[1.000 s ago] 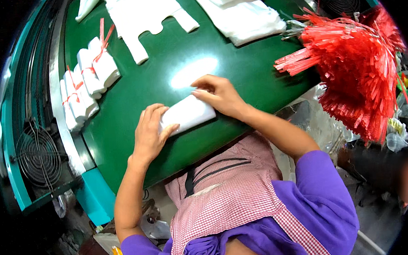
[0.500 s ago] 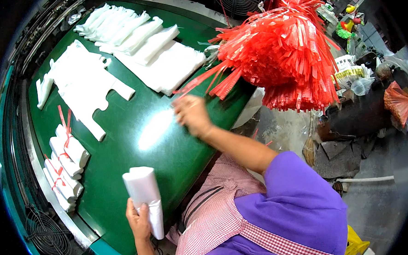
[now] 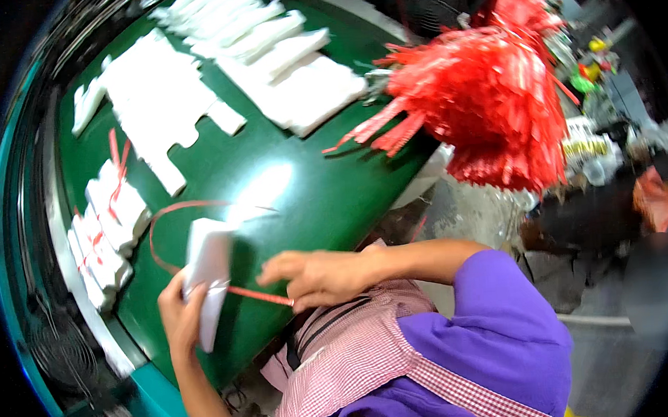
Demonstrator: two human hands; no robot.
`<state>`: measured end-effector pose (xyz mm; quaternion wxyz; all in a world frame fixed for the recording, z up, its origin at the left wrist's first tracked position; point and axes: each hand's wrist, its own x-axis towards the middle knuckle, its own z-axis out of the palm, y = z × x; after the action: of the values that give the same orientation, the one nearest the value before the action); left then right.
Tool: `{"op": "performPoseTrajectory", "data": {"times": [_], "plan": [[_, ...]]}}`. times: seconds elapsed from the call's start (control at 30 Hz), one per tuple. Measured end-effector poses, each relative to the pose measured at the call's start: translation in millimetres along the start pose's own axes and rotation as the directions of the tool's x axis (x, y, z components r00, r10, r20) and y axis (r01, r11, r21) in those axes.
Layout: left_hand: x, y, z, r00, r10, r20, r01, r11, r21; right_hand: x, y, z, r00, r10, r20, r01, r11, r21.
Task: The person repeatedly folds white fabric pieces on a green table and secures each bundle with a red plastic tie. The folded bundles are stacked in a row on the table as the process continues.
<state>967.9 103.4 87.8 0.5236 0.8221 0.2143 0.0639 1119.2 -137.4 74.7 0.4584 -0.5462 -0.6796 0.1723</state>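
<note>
Tabletop (image 3: 326,201), glossy green, beside clutter (image 3: 591,150) (left hand (image 3: 178,316) round white roll (image 3: 209,249), right hand (image 3: 328,277) round red strip (image 3: 258,294))

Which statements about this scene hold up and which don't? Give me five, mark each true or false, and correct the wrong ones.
1. The left hand holds a white roll. True.
2. The strip running from the roll to the right hand is blue. False: it is a red strip.
3. Tied rolls lie near the left edge of the green tabletop. True.
4. The big bunch of strips is on the picture's left side. False: the red bunch is on the right.
5. The person's apron is plain green. False: the checked apron is reddish and white.
</note>
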Motion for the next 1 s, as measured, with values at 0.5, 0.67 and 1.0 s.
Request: {"op": "performPoseTrajectory", "data": {"times": [0.5, 0.67, 1.0], "plan": [[11, -24, 61, 0.988, -0.132, -0.085, 0.081, 0.894, -0.441, 45, 28, 15, 0.992, 0.114, 0.053, -0.094, 0.950, -0.297], [17, -28, 66, 0.999, 0.018, -0.046, -0.033, 0.940, -0.338, 49, 22, 16, 0.959, 0.219, 0.177, -0.221, 0.975, -0.010], [-1, -17, 63, 0.678, 0.732, -0.063, -0.682, 0.659, 0.319, 65, 51, 8, 0.895, 0.414, 0.170, -0.431, 0.898, 0.086]]}}
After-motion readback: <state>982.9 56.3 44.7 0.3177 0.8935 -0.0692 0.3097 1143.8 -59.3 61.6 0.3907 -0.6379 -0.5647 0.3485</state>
